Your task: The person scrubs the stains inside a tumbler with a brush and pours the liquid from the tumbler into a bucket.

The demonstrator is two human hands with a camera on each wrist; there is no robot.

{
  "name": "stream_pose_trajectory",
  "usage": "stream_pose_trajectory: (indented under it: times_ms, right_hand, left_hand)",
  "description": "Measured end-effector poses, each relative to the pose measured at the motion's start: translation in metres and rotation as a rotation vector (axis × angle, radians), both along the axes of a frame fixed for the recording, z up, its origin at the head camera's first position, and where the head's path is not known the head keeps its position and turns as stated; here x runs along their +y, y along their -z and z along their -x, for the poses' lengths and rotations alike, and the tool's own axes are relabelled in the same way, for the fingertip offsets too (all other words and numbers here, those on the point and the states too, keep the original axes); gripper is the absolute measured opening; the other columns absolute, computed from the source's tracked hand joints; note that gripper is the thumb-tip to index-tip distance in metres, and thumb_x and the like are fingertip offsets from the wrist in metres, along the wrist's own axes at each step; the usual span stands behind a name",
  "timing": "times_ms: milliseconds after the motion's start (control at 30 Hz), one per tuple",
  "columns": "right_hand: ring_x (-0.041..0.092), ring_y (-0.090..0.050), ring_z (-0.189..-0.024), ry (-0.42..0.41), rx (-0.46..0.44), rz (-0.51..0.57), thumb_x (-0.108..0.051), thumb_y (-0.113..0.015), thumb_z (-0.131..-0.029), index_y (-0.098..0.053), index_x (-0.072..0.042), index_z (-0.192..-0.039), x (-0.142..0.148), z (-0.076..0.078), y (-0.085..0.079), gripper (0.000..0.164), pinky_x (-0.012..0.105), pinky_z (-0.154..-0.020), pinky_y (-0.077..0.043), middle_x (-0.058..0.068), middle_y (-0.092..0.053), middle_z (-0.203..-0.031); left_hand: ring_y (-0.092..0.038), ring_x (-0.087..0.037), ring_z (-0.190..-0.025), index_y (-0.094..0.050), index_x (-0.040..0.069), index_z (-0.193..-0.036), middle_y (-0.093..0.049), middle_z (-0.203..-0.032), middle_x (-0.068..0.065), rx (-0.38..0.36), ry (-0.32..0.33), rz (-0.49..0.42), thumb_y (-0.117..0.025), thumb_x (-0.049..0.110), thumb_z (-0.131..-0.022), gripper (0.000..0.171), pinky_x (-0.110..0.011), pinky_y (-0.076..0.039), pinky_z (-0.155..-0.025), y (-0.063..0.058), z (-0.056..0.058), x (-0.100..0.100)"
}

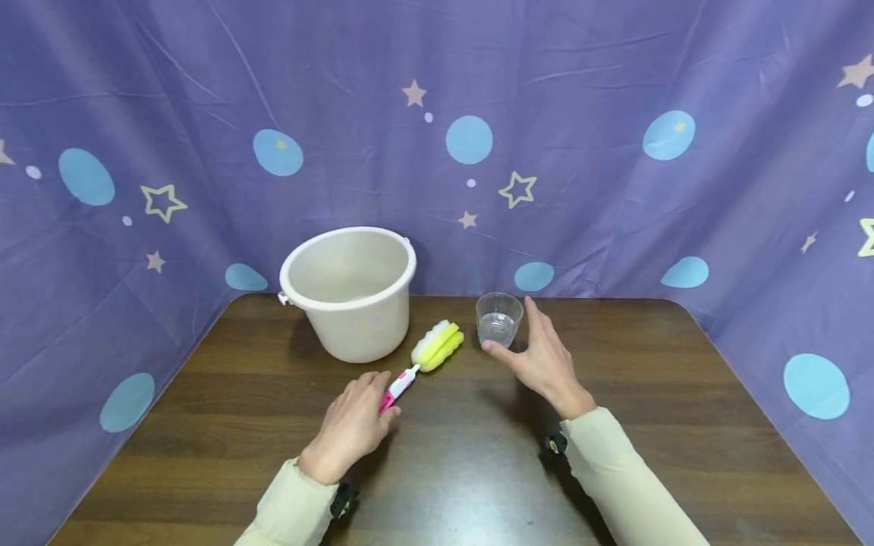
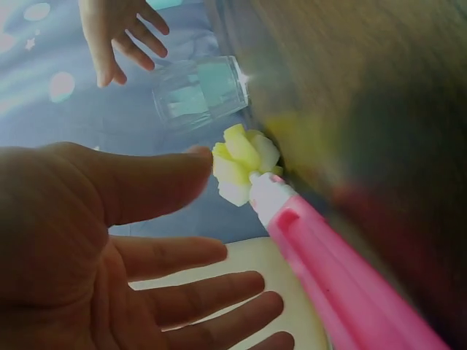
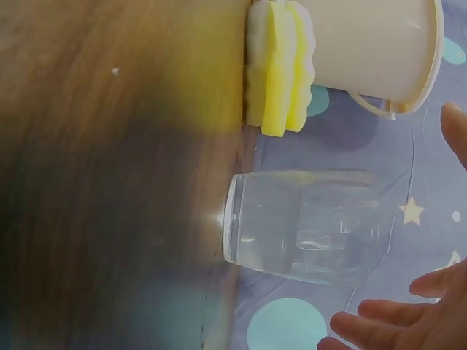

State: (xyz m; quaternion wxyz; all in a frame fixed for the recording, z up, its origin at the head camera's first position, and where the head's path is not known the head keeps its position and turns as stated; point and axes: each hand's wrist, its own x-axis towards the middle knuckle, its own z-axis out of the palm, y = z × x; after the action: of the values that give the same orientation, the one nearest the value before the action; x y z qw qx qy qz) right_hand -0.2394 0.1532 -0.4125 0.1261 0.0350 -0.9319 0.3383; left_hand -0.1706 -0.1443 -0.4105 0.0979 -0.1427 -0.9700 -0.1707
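Note:
A sponge bottle brush [image 1: 437, 347] with a yellow-and-white head and a pink-and-white handle lies on the table. Over the handle's near end is my left hand [image 1: 351, 425]. Its thumb and fingers are spread apart in the left wrist view, with the pink handle [image 2: 328, 266] outside them. To the brush's right stands a clear glass [image 1: 497, 324], upright, with what looks like clear liquid inside. My right hand [image 1: 542, 360] is at the glass's right side, thumb in front and fingers extended. In the right wrist view a gap shows between those fingers [image 3: 379, 313] and the glass.
Behind the left hand, a white bucket [image 1: 362, 326] with a side handle stands on the brown wooden table [image 1: 437, 470]. A purple curtain [image 1: 382, 182] with stars and blue dots hangs along the table's back and sides.

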Motion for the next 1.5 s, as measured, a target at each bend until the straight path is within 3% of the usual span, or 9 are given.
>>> stream_pose_trajectory:
  times_ms: [167, 367, 667, 1100, 1500]
  right_hand:
    - [0.033, -0.032, -0.136, 0.016, -0.034, 0.055, -0.082, -0.056, -0.068, -0.008, -0.023, -0.154, 0.000, 0.008, 0.004, 0.115, 0.066, -0.095, -0.034, 0.015, -0.028, -0.152]
    - [0.037, -0.031, -0.136, 0.024, -0.057, 0.108, -0.079, -0.059, -0.069, -0.008, -0.018, -0.154, -0.001, 0.016, 0.005, 0.117, 0.064, -0.098, -0.033, 0.017, -0.027, -0.152]
    - [0.038, -0.025, -0.139, 0.004, -0.090, 0.216, -0.069, -0.069, -0.070, -0.010, -0.011, -0.153, -0.003, 0.025, 0.005, 0.117, 0.056, -0.108, -0.026, 0.020, -0.023, -0.154]
    - [0.037, -0.034, -0.134, -0.006, -0.088, 0.343, -0.047, -0.080, -0.071, -0.017, -0.005, -0.150, -0.005, 0.035, 0.010, 0.110, 0.051, -0.108, -0.029, 0.022, -0.033, -0.148]
    - [0.032, -0.044, -0.126, -0.032, -0.085, 0.607, -0.025, -0.084, -0.070, -0.029, -0.006, -0.145, -0.008, 0.040, 0.024, 0.095, 0.047, -0.106, -0.032, 0.018, -0.045, -0.138]
  left_hand:
    - [-0.058, -0.029, -0.085, -0.059, 0.000, -0.118, -0.059, -0.094, -0.010, -0.072, -0.039, 0.046, -0.077, 0.023, -0.080, 0.048, -0.046, -0.048, -0.068, 0.001, 0.003, 0.000]
    - [-0.057, -0.028, -0.077, -0.061, 0.000, -0.109, -0.056, -0.084, -0.008, -0.108, -0.072, 0.036, -0.078, 0.023, -0.078, 0.042, -0.045, -0.047, -0.062, 0.000, 0.007, -0.001]
    - [-0.054, -0.026, -0.065, -0.057, 0.008, -0.079, -0.052, -0.073, -0.006, -0.180, -0.114, 0.018, -0.075, 0.025, -0.079, 0.025, -0.043, -0.041, -0.052, 0.000, 0.016, 0.005]
    - [-0.059, -0.030, -0.063, -0.060, 0.012, -0.071, -0.058, -0.068, -0.006, -0.172, -0.155, -0.026, -0.073, 0.022, -0.080, 0.018, -0.044, -0.042, -0.050, 0.003, 0.027, 0.013]
    - [-0.058, -0.032, -0.059, -0.057, 0.011, -0.066, -0.058, -0.067, -0.008, -0.193, -0.184, -0.016, -0.066, 0.010, -0.078, 0.014, -0.046, -0.042, -0.047, 0.011, 0.033, 0.016]
